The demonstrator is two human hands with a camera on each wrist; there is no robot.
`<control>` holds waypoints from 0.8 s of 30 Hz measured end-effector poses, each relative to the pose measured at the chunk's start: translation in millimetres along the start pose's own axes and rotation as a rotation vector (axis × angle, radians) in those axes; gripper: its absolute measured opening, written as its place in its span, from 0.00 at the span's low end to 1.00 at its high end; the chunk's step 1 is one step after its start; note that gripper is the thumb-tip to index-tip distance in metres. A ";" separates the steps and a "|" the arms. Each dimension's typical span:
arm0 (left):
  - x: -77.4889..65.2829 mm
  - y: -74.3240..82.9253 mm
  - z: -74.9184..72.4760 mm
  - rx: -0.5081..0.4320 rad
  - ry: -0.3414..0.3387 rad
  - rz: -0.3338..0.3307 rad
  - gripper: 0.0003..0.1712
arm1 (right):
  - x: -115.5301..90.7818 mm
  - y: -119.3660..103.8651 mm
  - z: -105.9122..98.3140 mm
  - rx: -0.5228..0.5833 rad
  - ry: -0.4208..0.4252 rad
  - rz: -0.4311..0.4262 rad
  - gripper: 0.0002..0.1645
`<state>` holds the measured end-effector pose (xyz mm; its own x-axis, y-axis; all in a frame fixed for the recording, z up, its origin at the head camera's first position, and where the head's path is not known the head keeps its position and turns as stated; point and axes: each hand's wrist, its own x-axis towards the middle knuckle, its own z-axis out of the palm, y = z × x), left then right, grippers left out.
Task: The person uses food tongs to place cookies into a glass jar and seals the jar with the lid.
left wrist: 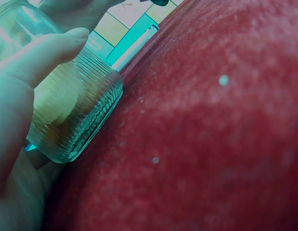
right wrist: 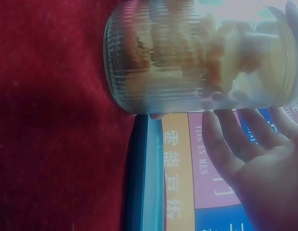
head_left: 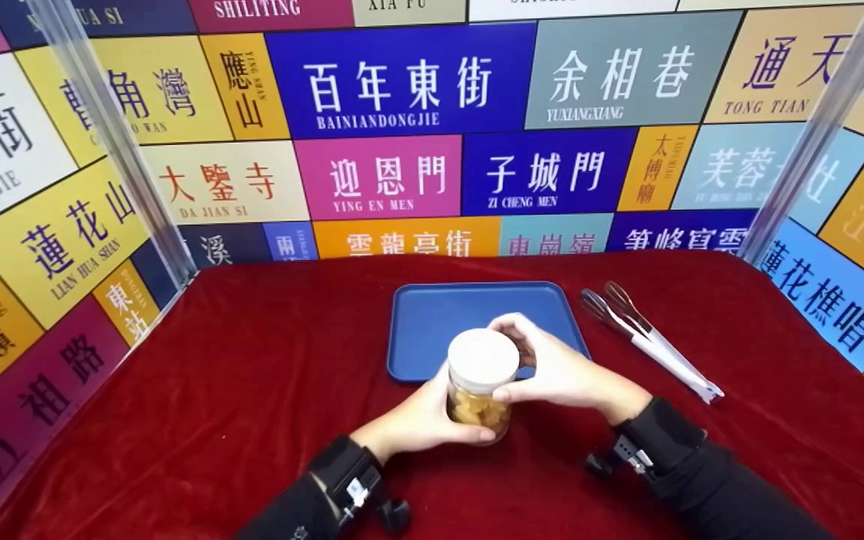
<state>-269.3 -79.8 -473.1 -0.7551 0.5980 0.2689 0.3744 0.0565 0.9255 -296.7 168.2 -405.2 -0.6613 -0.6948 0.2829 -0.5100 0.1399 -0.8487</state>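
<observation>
A clear, ribbed jar [head_left: 475,409] with a white lid [head_left: 484,357] stands in front of me, holding chunky yellow-brown pieces. My left hand [head_left: 418,421] grips its body from the left, thumb across the front. From the right, my right hand [head_left: 552,369] holds the upper part, its thumb at the lower edge of the lid and its fingers reaching behind. In the left wrist view, the base of the jar [left wrist: 76,110] is right at the red cloth. The right wrist view shows the fingertips of my right hand against the jar [right wrist: 187,62].
A blue tray [head_left: 424,315] lies just behind the jar on the red cloth [head_left: 267,360]. To its right rest tongs [head_left: 653,341] with white handles and dark heads. Transparent posts [head_left: 139,172] rise at the far corners before a wall of coloured signs [head_left: 402,82].
</observation>
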 end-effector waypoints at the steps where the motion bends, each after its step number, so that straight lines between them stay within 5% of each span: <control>1: -0.1 -0.1 0.0 0.002 0.002 0.001 0.62 | -0.5 0.0 -1.1 0.007 -0.013 0.000 0.52; 6: -0.5 0.6 0.3 0.005 0.008 -0.002 0.64 | -2.9 0.0 -8.5 0.050 -0.092 -0.013 0.61; 16: 0.3 1.3 1.1 -0.021 0.007 0.001 0.67 | -1.7 6.2 -14.9 0.165 -0.177 -0.098 0.41; 24: -0.1 0.7 1.0 -0.015 0.009 0.001 0.66 | -0.3 7.0 -13.1 0.145 -0.152 -0.089 0.39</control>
<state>-268.4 -79.0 -472.8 -0.7599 0.5905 0.2718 0.3670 0.0445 0.9292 -307.3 178.6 -405.3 -0.5209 -0.8000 0.2979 -0.4711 -0.0217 -0.8818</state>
